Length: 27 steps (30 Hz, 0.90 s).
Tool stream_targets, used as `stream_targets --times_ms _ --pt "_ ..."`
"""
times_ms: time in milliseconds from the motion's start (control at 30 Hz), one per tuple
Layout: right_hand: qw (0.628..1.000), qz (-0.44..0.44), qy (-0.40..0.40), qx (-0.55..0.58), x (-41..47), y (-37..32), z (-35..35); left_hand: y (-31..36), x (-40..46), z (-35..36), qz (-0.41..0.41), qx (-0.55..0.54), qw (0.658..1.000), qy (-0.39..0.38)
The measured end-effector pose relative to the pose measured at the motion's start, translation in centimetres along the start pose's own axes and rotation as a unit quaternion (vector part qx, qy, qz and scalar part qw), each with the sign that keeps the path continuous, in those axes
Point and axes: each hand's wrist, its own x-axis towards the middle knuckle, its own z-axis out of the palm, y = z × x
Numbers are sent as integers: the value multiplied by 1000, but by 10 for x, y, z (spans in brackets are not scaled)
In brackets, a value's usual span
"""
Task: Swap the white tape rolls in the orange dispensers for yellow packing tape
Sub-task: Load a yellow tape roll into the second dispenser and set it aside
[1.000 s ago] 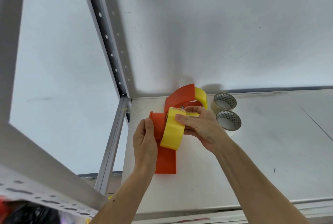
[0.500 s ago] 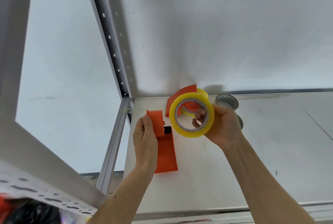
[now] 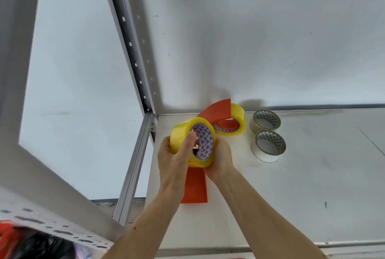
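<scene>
1. Both hands clamp one glossy yellow packing tape roll: my left hand from the left, thumb in its core, my right hand under its right edge.
2. It hides the top of the flat orange plastic dispenser on the white shelf.
3. Two white tape rolls lie to the right.

Both forearms are bare — no sleeves reach into view. The left hand and right hand wear no gloves, rings or watch — plain, short-nailed fingers.
</scene>
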Motion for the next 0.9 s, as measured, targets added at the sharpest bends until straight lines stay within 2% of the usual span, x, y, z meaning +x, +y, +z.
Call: stream_targets --times_ms 67,167,233,300,400,500,567,733,833,900 --pt "992 -41 64 -104 3 1 -4 -1 1 -1 -5 9 1000 4" --pt "959 -109 124 -232 2 -2 -10 -1 1 -1 -1 29 1000 5" --pt "937 -155 127 -286 -4 -7 -11 -1 1 0 4 41 999 -1" --pt "928 -178 84 -316 -10 -11 -11 1 1 1 8 49 999 -9" --pt "941 -149 2 -303 -14 -11 -7 3 3 1 9 53 998 -21" --pt "985 -39 -58 -159 -17 -11 0 4 3 -1 9 64 997 -41" --pt "992 -4 -73 -102 -19 -16 1 2 3 -2 13 83 995 -53" --pt "984 -85 -37 -149 -14 -14 4 -6 -4 2 29 115 991 -61" --pt "985 -97 -15 -139 -18 -6 8 -6 -3 3 28 110 991 -74" --pt "972 -118 9 -203 -19 -8 8 -3 -4 0 28 115 990 -79"
